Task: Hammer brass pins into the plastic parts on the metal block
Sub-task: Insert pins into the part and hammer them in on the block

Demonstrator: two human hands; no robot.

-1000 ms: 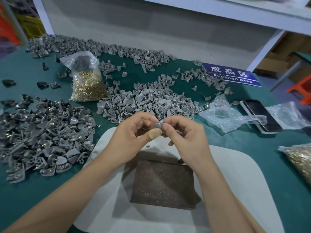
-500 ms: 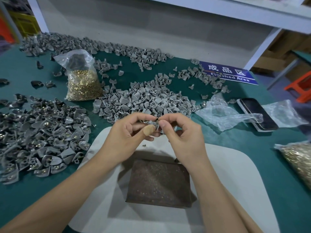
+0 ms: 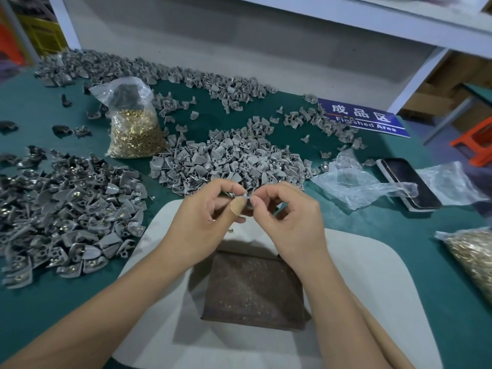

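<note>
Both hands, left (image 3: 205, 217) and right (image 3: 290, 222), pinch one grey part (image 3: 246, 199) between their fingertips, held above and beyond the block (image 3: 253, 288), which lies straight below toward the body.

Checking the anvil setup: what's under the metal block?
The metal block sits on a white pad, which lies on the green table. Whatever lies directly beneath the block is covered.
</note>
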